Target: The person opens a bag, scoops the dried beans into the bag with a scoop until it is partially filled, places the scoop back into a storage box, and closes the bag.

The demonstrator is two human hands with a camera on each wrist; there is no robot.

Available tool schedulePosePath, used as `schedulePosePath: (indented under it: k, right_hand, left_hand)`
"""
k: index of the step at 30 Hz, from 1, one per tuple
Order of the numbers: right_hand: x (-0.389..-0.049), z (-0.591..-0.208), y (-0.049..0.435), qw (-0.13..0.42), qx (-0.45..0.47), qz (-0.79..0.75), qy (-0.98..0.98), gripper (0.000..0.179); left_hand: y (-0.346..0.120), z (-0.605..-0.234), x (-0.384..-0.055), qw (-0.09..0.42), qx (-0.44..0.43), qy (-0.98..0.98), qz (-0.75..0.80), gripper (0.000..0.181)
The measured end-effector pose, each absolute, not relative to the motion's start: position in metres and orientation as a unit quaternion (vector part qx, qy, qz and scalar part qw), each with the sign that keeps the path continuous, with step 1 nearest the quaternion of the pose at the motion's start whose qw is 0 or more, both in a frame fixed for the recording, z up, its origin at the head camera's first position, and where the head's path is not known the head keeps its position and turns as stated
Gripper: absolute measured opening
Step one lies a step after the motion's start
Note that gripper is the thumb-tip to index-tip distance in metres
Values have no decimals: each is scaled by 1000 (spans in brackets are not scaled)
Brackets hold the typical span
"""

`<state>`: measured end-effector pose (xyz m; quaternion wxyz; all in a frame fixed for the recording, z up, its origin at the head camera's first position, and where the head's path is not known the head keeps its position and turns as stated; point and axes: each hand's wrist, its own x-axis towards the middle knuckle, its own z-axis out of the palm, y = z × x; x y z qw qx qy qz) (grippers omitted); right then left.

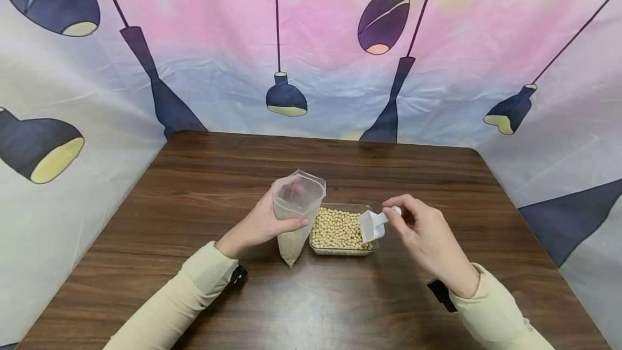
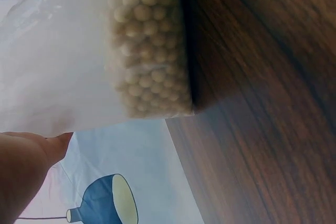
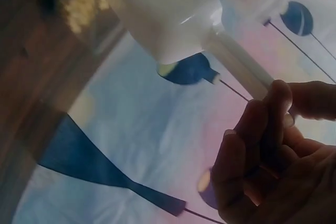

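My left hand grips a clear plastic bag whose mouth gapes upward. Soybeans fill the lower part of the bag in the left wrist view, and its bottom is at the table. Right beside it stands a clear rectangular container full of pale soybeans. My right hand pinches the handle of a small white scoop between thumb and fingers. The scoop is tilted over the container's right side. In the right wrist view the white scoop shows from its outer side, so its inside is hidden.
The dark wooden table reaches back to a hanging cloth printed with lamps. That cloth also borders the left and right sides. A black wrist strap shows at the right sleeve.
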<state>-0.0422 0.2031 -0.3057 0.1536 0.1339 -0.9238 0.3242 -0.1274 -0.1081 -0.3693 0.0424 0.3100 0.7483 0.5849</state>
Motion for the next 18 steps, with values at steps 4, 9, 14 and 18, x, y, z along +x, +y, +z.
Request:
schedulePosePath:
  k: [4,9,14,18]
  right_hand:
    - [-45,-317,204,109,105,342,-927,11]
    - [-49,-326,212,53,65,397,-914,20]
    - [-54,-334,221,7,20,457,-889,25]
    - [-59,-343,225,-29,-16,509,-860,26]
  left_hand:
    - [-108,-369,-127,38,313,745,588,88]
    - [-108,-369,-127,35,315,746,586,88]
    - [-108,-369,-127,33,317,743,589,88]
    - [-108,-369,-127,32,316,741,591,88]
